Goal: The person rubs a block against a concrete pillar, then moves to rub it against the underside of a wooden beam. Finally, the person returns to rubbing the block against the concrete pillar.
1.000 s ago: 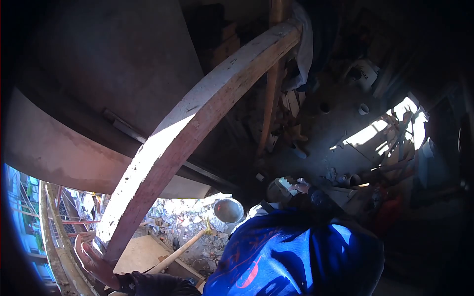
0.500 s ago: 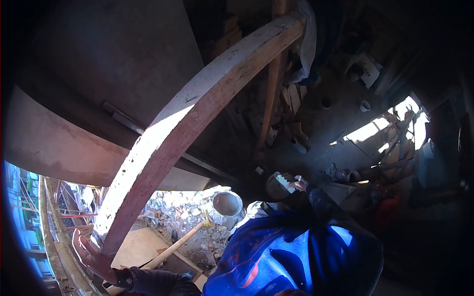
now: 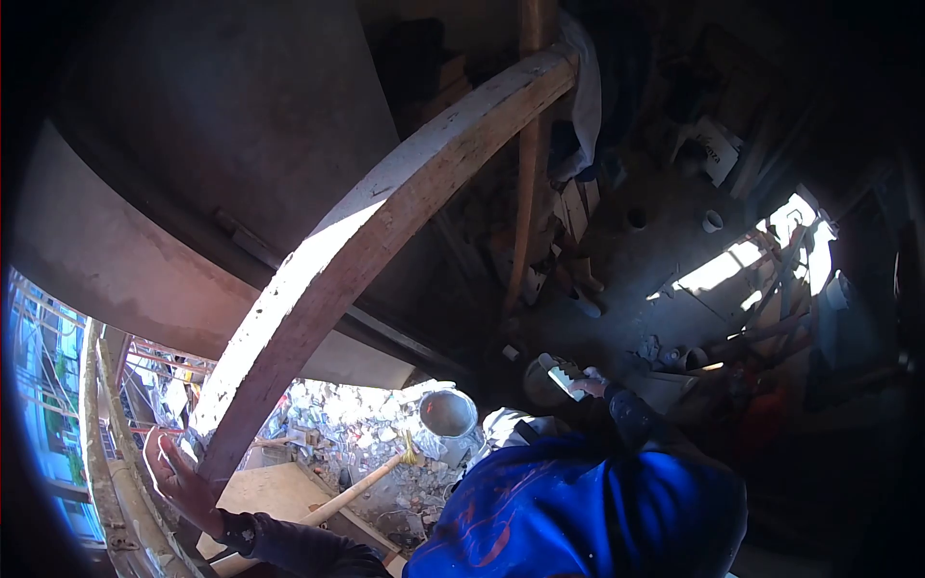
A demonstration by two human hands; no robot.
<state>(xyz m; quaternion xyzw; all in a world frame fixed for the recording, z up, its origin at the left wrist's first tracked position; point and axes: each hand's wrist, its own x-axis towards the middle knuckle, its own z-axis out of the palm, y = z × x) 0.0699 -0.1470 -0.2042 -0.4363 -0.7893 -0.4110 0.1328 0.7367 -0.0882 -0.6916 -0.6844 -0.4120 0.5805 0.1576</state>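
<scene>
Beam (image 3: 337,260) slants across the view, its near end beside the left hand (image 3: 181,482) and its far end by an upright post (image 3: 530,183) and a pale cloth (image 3: 585,106). The left hand is open, fingers spread and palm turned toward the beam's near end; it seems to steady the wood, though how firmly it presses I cannot tell. The right hand (image 3: 595,385) is closed around 1 end of a pale, flat tool (image 3: 564,379), held out over or beside a dim round container (image 3: 536,385), well apart from the beam.

As for progress, the beam appears to be up in position and the tool is in hand. The beam's faces look rough and pitted, with no part clearly finished, so how much is left cannot be judged.

A bucket (image 3: 448,412) sits on the bright rubble (image 3: 371,419), near the frayed yellow tip of a pole (image 3: 356,491).

The blue shirt (image 3: 578,501) hides the floor below. Deep shadow swallows the right side, glare washes out part of the beam's upper face, and the tool's exact shape, the container's contents and the right fingers are hard to make out.
</scene>
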